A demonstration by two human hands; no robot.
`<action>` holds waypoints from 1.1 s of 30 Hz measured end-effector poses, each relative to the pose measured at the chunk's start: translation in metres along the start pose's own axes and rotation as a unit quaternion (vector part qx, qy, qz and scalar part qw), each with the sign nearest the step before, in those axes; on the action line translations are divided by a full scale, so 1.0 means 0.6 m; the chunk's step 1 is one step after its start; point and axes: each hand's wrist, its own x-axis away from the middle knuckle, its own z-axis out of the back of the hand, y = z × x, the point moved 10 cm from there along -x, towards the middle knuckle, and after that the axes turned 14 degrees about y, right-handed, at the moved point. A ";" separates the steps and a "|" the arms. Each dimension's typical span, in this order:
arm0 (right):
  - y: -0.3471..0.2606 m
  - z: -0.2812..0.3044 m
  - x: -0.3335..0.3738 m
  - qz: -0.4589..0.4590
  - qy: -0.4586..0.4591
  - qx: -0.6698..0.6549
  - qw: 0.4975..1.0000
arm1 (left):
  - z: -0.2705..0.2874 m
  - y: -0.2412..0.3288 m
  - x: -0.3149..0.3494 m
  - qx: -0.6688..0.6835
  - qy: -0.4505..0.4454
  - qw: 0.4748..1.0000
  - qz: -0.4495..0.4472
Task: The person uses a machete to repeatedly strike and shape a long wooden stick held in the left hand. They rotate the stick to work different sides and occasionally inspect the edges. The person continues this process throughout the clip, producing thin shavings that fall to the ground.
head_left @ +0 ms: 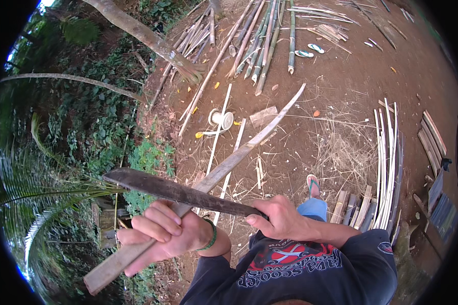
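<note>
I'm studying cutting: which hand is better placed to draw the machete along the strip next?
Probably the right hand: it grips the machete by one end; the left hand holds the strip.

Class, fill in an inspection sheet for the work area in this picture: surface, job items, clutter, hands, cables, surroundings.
Surface: brown earth ground, littered with pale, straw-like shavings.
Job items: long, flat, grey-brown wooden strip; machete with a dark, broad metal blade crossing above it, contact unclear.
Clutter: round, off-white spool; long, green, cylindrical bamboo poles; thin, pale, flat wooden slats at right; green-and-white flip-flops.
Hands: left hand closed around the strip; right hand closed on the machete's handle end.
Cables: nothing seen.
Surroundings: leafy green plants and a pale, slanting tree trunk at left.
</note>
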 end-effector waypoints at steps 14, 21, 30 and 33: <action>0.114 0.016 0.025 -0.121 0.082 0.064 0.987 | 0.034 0.012 0.044 -0.030 0.034 0.999 0.000; 0.017 -0.035 0.052 0.027 0.055 0.026 0.998 | 0.060 0.016 0.047 -0.021 0.048 0.999 0.005; 0.234 0.012 0.034 -0.209 0.095 0.086 0.969 | 0.064 0.018 0.051 -0.011 0.058 0.998 -0.005; 0.102 -0.031 0.031 -0.071 0.007 0.033 0.997 | 0.059 0.014 0.050 0.011 0.034 0.999 0.011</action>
